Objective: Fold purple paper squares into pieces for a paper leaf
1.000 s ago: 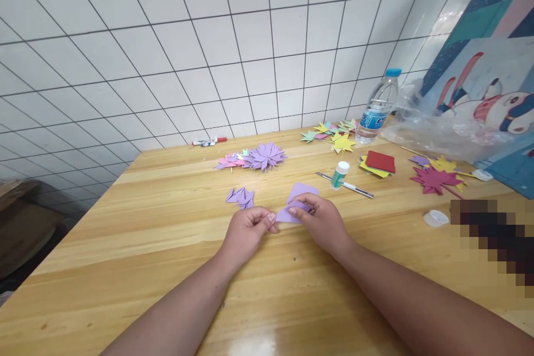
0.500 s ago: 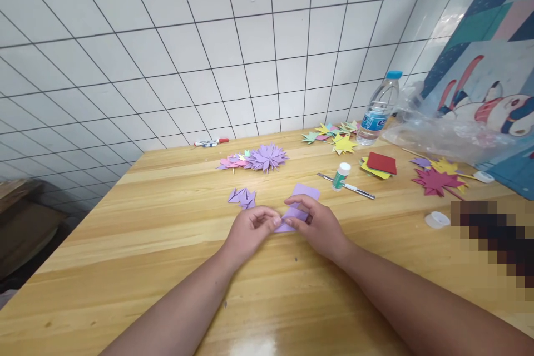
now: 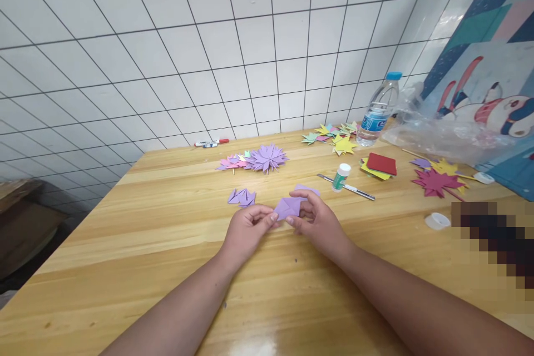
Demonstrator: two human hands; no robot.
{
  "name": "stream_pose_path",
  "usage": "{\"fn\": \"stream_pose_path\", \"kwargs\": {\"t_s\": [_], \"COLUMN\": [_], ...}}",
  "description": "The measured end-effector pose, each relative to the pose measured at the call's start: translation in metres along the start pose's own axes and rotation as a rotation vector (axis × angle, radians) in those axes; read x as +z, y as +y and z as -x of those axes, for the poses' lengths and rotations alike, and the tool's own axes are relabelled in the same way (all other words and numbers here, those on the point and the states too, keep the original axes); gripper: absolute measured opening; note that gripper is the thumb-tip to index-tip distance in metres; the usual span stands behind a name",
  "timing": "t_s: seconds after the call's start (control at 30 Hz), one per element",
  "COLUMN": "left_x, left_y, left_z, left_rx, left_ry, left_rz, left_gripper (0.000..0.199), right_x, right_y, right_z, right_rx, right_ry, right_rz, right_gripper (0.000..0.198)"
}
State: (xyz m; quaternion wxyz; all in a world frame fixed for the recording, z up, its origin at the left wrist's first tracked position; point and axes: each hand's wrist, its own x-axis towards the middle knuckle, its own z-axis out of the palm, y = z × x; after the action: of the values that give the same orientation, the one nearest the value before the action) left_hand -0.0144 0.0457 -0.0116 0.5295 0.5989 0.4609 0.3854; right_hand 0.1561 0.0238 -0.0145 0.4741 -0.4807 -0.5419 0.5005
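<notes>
Between my two hands is a small folded piece of purple paper (image 3: 287, 208), with crease lines across its face. My left hand (image 3: 249, 230) pinches its lower left corner between thumb and fingers. On its right side, my right hand (image 3: 319, 223) holds the edge with the thumb in front and the fingers curled behind. Another purple paper sheet (image 3: 307, 189) lies on the table behind the right fingers, mostly hidden. Folded purple paper pieces (image 3: 242, 197) rest just beyond my left hand.
Beyond the hands are a purple paper flower (image 3: 267, 158), a glue stick (image 3: 341, 177), a craft knife (image 3: 359, 192) and red and yellow paper squares (image 3: 381, 164). A water bottle (image 3: 377, 111), paper stars (image 3: 436, 181), a plastic cap (image 3: 438, 221) and markers (image 3: 212, 143) stand farther out.
The purple paper has been lifted off the table and tilted up, so its creased face shows. My right fingers have moved behind it; my left hand keeps its pinch.
</notes>
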Motion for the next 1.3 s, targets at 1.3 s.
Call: {"fn": "stream_pose_path", "kwargs": {"t_s": [1.3], "left_x": [-0.006], "left_y": [0.003], "left_z": [0.002], "left_rx": [-0.087], "left_ry": [-0.118], "left_rz": [0.125], "left_gripper": [0.031], "right_x": [0.001], "right_y": [0.003], "right_z": [-0.001], "right_rx": [-0.049], "right_ry": [-0.037], "right_rz": [0.093], "right_gripper": [0.01]}}
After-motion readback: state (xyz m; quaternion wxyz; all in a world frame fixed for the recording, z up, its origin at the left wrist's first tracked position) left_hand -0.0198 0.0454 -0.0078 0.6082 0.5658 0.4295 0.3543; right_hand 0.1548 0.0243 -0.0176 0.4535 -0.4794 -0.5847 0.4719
